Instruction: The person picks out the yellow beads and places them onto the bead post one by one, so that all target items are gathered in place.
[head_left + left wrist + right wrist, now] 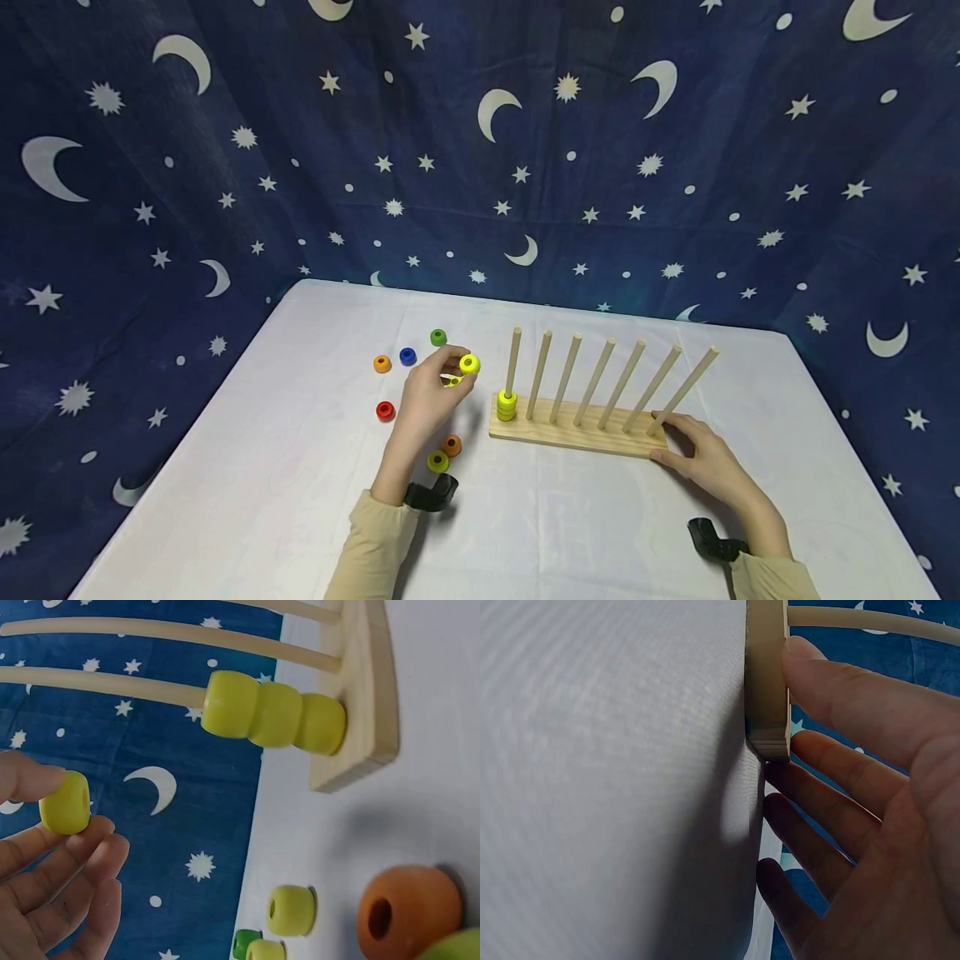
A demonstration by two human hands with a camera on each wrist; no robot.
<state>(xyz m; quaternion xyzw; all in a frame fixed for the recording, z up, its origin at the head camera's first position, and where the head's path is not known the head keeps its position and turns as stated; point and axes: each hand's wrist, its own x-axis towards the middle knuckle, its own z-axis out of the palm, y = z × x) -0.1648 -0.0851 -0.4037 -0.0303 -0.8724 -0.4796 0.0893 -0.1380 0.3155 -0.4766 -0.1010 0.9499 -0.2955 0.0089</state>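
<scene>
Between thumb and fingertips, my left hand (pixel 432 396) pinches a yellow bead (pixel 469 364) above the table, just left of the wooden peg rack (pixel 577 435). The bead's hole shows in the left wrist view. Three yellow beads (pixel 274 714) are stacked on the leftmost peg, down at the base; the other pegs carry no beads. At the rack's right end, my right hand (pixel 701 458) holds the base, thumb at the front edge and index finger around the far side. Its remaining fingers spread beside the base in the right wrist view.
Loose beads lie left of the rack: green (pixel 438 337), blue (pixel 407 357), orange (pixel 382 363) and red (pixel 386 411). Nearer are another orange bead (pixel 452 445) and a yellow one (pixel 438 461). More yellow beads (pixel 453 381) show behind the left hand. A star-patterned cloth hangs behind the white table.
</scene>
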